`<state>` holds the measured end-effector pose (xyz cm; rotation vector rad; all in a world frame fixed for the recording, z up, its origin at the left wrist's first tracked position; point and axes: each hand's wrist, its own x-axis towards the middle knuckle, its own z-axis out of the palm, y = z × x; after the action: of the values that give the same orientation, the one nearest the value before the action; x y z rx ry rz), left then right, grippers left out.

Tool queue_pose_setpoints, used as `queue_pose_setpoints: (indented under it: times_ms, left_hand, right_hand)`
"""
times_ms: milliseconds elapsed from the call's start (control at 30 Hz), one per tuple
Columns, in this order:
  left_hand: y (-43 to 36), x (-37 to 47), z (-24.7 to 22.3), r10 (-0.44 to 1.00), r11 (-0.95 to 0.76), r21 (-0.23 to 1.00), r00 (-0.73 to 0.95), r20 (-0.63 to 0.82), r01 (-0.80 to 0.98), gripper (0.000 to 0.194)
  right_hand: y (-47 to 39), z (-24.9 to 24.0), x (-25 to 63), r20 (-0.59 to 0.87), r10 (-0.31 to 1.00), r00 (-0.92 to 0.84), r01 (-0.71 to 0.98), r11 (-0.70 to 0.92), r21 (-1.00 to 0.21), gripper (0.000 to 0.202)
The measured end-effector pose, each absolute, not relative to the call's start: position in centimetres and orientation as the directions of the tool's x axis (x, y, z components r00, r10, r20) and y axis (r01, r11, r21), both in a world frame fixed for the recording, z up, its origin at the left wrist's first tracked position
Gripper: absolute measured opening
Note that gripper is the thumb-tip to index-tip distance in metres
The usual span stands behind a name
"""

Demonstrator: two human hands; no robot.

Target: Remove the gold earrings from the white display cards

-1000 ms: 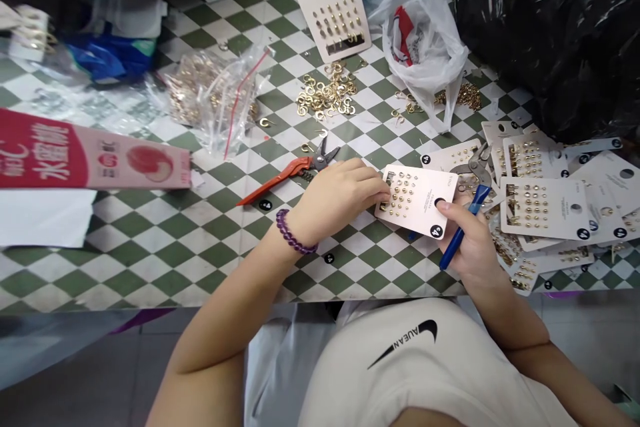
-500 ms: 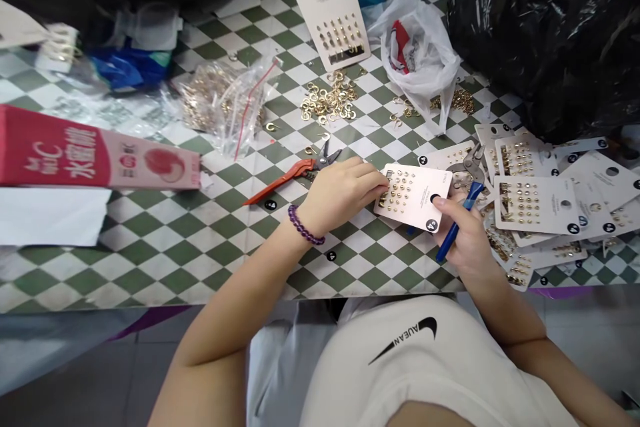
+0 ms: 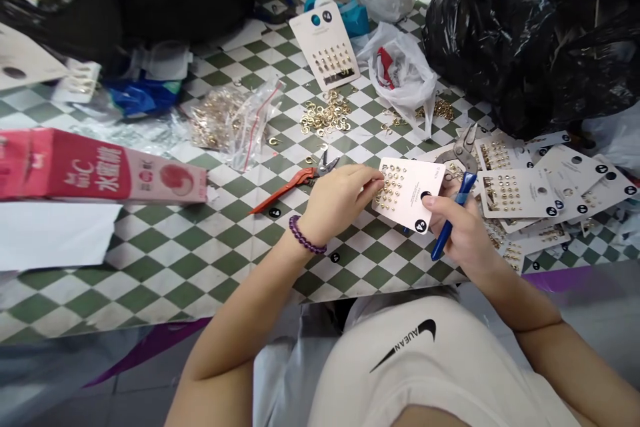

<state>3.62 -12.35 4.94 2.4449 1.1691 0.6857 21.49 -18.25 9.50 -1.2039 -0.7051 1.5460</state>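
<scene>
My right hand (image 3: 463, 230) grips a white earring card (image 3: 415, 197) with its thumb on the card's face, and also holds blue-handled pliers (image 3: 444, 232) whose metal jaws point away from me. Rows of small gold studs cover the card's left part. At that left edge, my left hand (image 3: 343, 197), with a purple bead bracelet, has its fingers pinched together; whatever lies between the fingertips is too small to make out. Orange-handled pliers (image 3: 285, 188) lie just beyond my left hand. Gold hooks (image 3: 326, 115) form a loose pile farther back.
Many earring cards (image 3: 537, 190) overlap at the right. Another card (image 3: 325, 40) stands tilted behind the hooks. A white plastic bag (image 3: 407, 80), black bags (image 3: 535, 27), a bag of gold pieces (image 3: 220, 120) and a pink carton (image 3: 110, 167) surround the work area.
The view has shifted, showing more of the table's far side. My left fingers have moved slightly off the card's left edge, uncovering more studs; my right hand keeps its hold.
</scene>
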Motion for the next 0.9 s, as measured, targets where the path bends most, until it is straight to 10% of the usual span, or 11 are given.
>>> queue_pose_setpoints:
  times_ms: [367, 500, 667, 767, 900]
  left_hand:
    - [-12.3, 4.5, 4.6, 0.847, -0.140, 0.965, 0.531, 0.000, 0.223, 0.029]
    - [-12.5, 4.4, 3.9, 0.859, -0.050, 0.997, 0.512, 0.013, 0.060, 0.032]
    - [-12.1, 4.0, 3.8, 0.905, -0.015, 1.000, 0.424, 0.021, -0.017, 0.027]
    - [-11.8, 3.8, 3.7, 0.931, -0.021, 1.000, 0.365, 0.018, 0.004, 0.022]
    - [-11.6, 3.6, 3.6, 0.951, 0.004, 1.000, 0.310, -0.007, 0.011, 0.028]
  right_hand:
    - [-17.2, 11.4, 22.3, -0.202, 0.948, -0.244, -0.194, -0.252, -0.948, 0.048]
    - [-16.5, 13.1, 24.8, -0.079, 0.966, -0.245, 0.234, -0.020, -0.972, 0.062]
    - [-12.6, 13.0, 29.1, -0.019, 1.000, 0.004, 0.954, -0.009, -0.300, 0.069]
    - [-10.0, 11.8, 31.1, -0.156, 0.987, 0.042, 0.995, -0.027, 0.096, 0.062]
    - [-8.1, 10.8, 32.0, -0.190, 0.982, 0.004, 0.958, 0.051, 0.284, 0.069]
